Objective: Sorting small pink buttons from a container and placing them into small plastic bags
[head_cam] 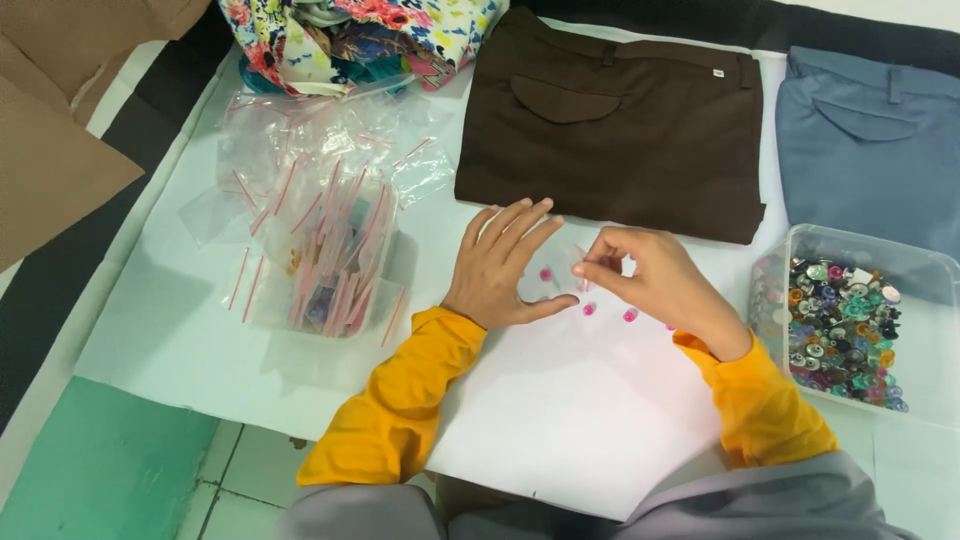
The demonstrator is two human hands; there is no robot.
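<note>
From the head view, the person's left hand [503, 262] lies flat and released, fingers spread, pressing down a small clear zip bag [560, 262] on the white paper sheet [560, 420] that covers the tabletop. The right hand [648, 278] is pinched at the fingertips on the bag's mouth, at its thin red seal strip, though whether a button is also between the fingers I cannot tell. About 4 small pink buttons [589, 309] lie loose on the paper just near of the hands; 1 seems to sit under or inside the bag. The bag looks feather-light, limp and slippery, likely to slide unless held flat; its edge or seal strip is the sensible place to grip. The buttons look hard, tiny and apt to roll or skitter, best nipped by the rim between 2 fingertips. To the left stands a clear tub of spare zip bags [335, 262], more scattered behind it. To the right, a clear container of mixed buttons [842, 325] sits near the right wrist. Far off lie folded brown trousers [610, 125], grey-blue trousers [870, 140] and a floral fabric bundle [350, 35]. Nothing crowds the hands.
</note>
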